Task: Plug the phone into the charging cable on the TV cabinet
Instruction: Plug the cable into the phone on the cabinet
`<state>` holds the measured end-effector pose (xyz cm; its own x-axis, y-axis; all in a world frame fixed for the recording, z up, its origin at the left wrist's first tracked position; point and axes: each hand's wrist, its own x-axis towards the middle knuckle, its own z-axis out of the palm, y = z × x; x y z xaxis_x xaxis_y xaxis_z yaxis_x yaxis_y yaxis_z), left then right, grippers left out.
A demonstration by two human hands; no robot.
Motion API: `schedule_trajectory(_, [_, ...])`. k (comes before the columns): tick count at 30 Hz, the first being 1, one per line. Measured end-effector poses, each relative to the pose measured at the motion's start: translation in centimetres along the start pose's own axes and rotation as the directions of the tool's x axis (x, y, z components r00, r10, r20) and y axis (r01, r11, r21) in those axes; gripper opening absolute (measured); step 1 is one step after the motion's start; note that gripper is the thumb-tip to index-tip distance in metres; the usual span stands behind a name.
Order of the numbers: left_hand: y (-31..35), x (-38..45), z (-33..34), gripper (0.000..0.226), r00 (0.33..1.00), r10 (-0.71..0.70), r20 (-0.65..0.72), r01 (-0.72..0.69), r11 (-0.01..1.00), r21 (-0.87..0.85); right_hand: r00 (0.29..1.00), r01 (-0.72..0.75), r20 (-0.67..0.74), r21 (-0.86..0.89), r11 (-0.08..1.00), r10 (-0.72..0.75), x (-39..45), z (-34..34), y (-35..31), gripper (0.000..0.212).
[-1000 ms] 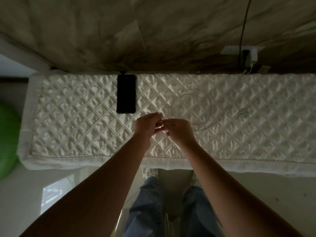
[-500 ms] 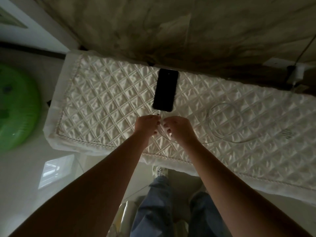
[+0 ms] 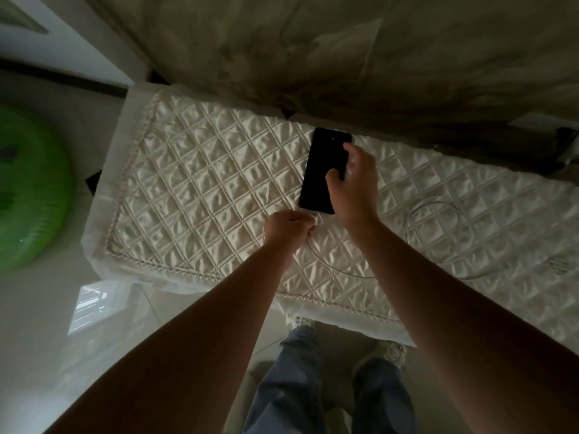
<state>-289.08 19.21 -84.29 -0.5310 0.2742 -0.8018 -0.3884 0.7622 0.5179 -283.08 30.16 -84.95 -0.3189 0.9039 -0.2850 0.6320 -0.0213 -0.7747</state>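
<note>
A black phone [image 3: 319,170] lies screen-up on the quilted cream cover of the TV cabinet [image 3: 194,189]. My right hand [image 3: 354,186] rests on the phone's right side, with thumb and fingers over its edge. My left hand [image 3: 289,228] is pinched shut on the plug end of the thin white charging cable [image 3: 332,267], just below the phone's near end. Whether the plug touches the phone I cannot tell. The cable curves right into a loose loop [image 3: 435,233] on the cover.
A green round object [image 3: 28,189] sits on the glossy floor to the left. A marbled wall [image 3: 344,57] rises behind the cabinet. A dark fitting [image 3: 567,142] shows at the right edge. My legs and shoes [image 3: 316,386] stand in front of the cabinet.
My right hand left the cable and moved up onto the phone. My left hand kept the plug end and brought it closer to the phone's near edge. The camera shifted left.
</note>
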Motion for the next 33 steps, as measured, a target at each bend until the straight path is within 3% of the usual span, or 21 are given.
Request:
schedule_trajectory(3, [0.3,0.3,0.1,0.01,0.999,-0.032,0.021,0.032,0.999,-0.022,0.997,0.079,-0.016,-0.126,0.989,-0.082,1.8,0.6,0.0,0.059])
schedule_trajectory(12, [0.0,1.0,0.3,0.02,0.995,-0.094,0.029,0.097,0.99,-0.107,0.974,0.226,0.119,-0.463,0.857,-0.193,3.8,2.0,1.5,0.076])
schedule_trajectory(17, [-0.2,0.9,0.7,0.02,0.996,-0.094,-0.009,0.091,0.986,-0.141,0.971,0.232,0.164,-0.515,0.825,-0.171,4.7,1.6,1.2,0.08])
schedule_trajectory(24, [-0.6,0.2,1.1,0.019,0.994,-0.113,-0.01,0.102,0.934,-0.342,0.977,0.199,0.169,-0.528,0.826,-0.127,4.9,1.5,0.9,0.081])
schedule_trajectory(33, [-0.8,0.2,1.2,0.016,0.996,-0.094,-0.003,0.086,0.919,-0.385,0.975,0.207,0.169,-0.474,0.856,-0.142,5.1,1.2,1.0,0.077])
